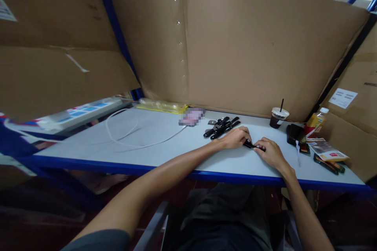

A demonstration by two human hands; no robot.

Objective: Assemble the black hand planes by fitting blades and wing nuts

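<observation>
Between my two hands, low over the table, is a slim black tool-like piece whose exact kind I cannot make out. My left hand grips its left end, fingers closed. The fingers of my right hand pinch its right end, hiding part of it. Just beyond my left hand lies a pile of similar glossy black-handled pieces, with some grey metal parts among them.
A drink cup with a straw, a bottle, a black case and a packet stand or lie at right. A phone with a white cable lies left of the pile. Cardboard walls enclose the table.
</observation>
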